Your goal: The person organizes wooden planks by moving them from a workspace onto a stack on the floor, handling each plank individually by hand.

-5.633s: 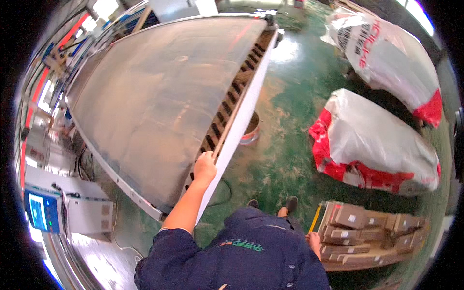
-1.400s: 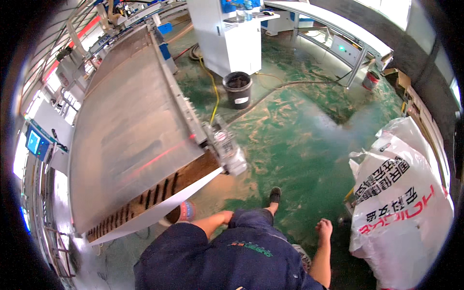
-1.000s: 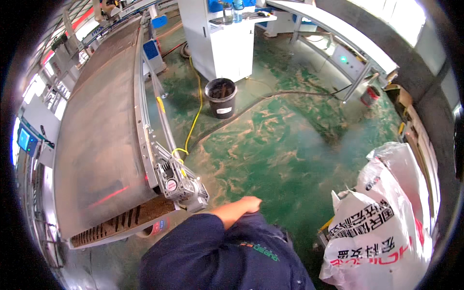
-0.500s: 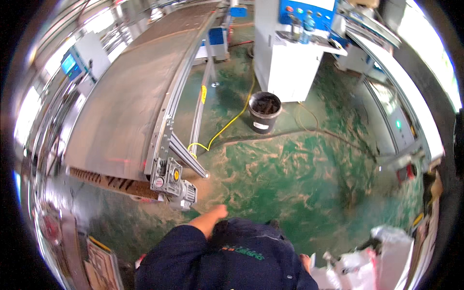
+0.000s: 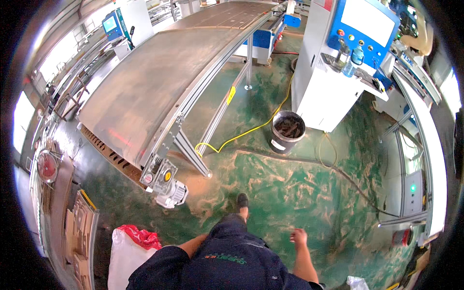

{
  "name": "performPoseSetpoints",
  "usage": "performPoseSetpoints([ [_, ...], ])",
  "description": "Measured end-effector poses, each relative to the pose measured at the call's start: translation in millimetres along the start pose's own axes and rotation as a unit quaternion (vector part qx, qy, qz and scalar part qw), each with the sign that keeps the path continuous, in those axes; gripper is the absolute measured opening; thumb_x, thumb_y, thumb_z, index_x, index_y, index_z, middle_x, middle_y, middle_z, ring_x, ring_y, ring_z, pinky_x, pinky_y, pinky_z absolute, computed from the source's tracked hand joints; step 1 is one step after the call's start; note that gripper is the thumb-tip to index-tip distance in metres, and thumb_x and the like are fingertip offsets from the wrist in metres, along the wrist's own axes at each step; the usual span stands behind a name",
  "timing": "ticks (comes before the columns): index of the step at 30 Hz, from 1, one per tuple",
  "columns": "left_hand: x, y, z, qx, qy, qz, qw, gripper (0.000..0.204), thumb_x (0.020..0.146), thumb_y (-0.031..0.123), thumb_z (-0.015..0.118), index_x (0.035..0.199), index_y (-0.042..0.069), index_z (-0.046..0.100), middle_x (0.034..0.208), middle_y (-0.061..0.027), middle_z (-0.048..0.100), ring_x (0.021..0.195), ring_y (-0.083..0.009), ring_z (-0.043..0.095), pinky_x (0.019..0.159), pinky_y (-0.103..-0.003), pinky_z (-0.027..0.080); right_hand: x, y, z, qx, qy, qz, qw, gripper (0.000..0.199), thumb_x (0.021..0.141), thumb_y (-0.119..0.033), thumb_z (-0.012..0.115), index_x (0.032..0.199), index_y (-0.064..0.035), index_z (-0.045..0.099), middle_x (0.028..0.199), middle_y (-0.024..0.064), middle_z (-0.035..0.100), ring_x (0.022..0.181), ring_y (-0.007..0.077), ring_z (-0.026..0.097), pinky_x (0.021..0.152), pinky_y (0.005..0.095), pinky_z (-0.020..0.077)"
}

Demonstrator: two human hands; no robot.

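R hand half-open, nothing in it, w/ round black plastic bucket ahead, long grey-brown flat-belt conveyor fwd-L, white-and-red plastic sack well L; L hand hidden, can't tell its grip.

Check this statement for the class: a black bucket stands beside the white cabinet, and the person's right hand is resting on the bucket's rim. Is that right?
Not quite: the right hand is not on the rim. The head view shows it over the green floor, clearly apart from the black bucket, which does stand beside the white cabinet.
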State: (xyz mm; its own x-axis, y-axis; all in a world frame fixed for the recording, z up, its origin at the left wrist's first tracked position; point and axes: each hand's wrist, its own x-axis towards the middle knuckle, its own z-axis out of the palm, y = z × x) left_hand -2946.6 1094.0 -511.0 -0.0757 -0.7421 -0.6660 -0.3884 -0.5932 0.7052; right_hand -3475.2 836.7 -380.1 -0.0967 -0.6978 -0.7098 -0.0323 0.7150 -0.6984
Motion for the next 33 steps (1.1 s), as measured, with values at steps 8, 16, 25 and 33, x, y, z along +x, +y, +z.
performPoseSetpoints([
  [8, 188, 107, -107, 0.336, -0.174, -0.167, 0.910, 0.033, 0.089, 0.030, 0.053, 0.109, 0.007, 0.065, 0.098, -0.0205, 0.066, 0.088, -0.0319, 0.062, 0.075, -0.046, 0.048, 33, -12, 34, -0.381, -0.095, -0.050, 0.918, 0.028, 0.091, -0.031, 0.057, 0.103, -0.0064, 0.061, 0.075, 0.0084, 0.062, 0.071, 0.0216, 0.061, 0.062, 0.0364, 0.0501],
  [16, 250, 448, -243, 0.153, 0.108, 0.052, 0.981, 0.027, 0.088, 0.030, 0.053, 0.102, 0.009, 0.063, 0.099, -0.0177, 0.066, 0.093, -0.0338, 0.063, 0.079, -0.043, 0.049, 122, -99, -4, -0.709, -0.059, -0.348, 0.611, 0.012, 0.072, -0.020, 0.064, 0.071, -0.0103, 0.058, 0.065, 0.0065, 0.052, 0.058, 0.0213, 0.052, 0.048, 0.0371, 0.0381],
  [25, 320, 494, -296, -0.019, 0.085, 0.094, 0.992, 0.029, 0.087, 0.032, 0.059, 0.100, 0.007, 0.065, 0.091, -0.0112, 0.069, 0.085, -0.0246, 0.066, 0.075, -0.036, 0.050, 285, -261, 139, -0.274, -0.146, -0.053, 0.949, 0.023, 0.088, -0.022, 0.057, 0.101, -0.0033, 0.062, 0.095, 0.0173, 0.066, 0.068, 0.0245, 0.065, 0.056, 0.0369, 0.0521],
  [33, 350, 534, -419, -0.060, 0.171, 0.079, 0.980, 0.027, 0.089, 0.028, 0.060, 0.102, 0.004, 0.063, 0.087, -0.0084, 0.067, 0.079, -0.0185, 0.063, 0.073, -0.033, 0.049, 442, -397, 261, -0.407, -0.138, -0.119, 0.895, 0.025, 0.087, -0.021, 0.055, 0.101, -0.0004, 0.062, 0.075, 0.0109, 0.064, 0.058, 0.0211, 0.059, 0.050, 0.0362, 0.0475],
])
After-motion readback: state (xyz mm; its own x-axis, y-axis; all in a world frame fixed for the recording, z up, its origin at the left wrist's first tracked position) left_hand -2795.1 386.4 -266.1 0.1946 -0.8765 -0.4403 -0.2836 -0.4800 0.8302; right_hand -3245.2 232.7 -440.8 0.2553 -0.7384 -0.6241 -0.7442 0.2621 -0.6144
